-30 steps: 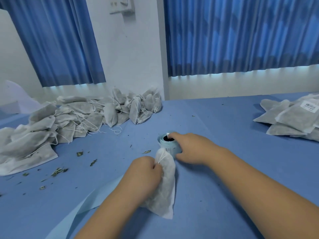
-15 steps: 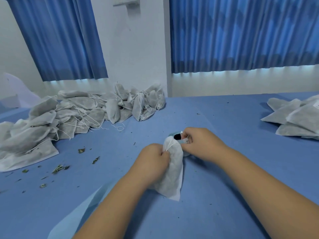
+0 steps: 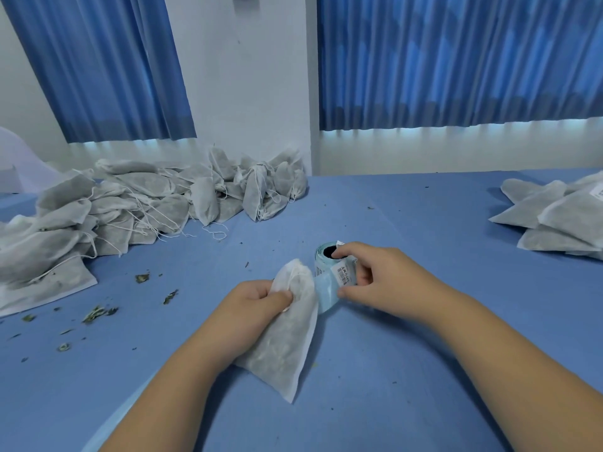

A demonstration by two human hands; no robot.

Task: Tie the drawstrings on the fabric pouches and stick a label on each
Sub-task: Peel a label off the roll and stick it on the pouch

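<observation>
The white pouch is floppy, so it could fold or slide on the blue tabletop, and the sticker may go on crooked. The small label might curl and stick to itself.

The left hand grips the pouch top, near the middle. The right hand pinches the blue strip of the label roll. The pouch looks thin, lumpy and grey inside.

Blue pleated curtains hung at the left and at the right, a strip of white wall between them. The desk was blue, and dry leaf crumbs lay scattered over its left side.
</observation>
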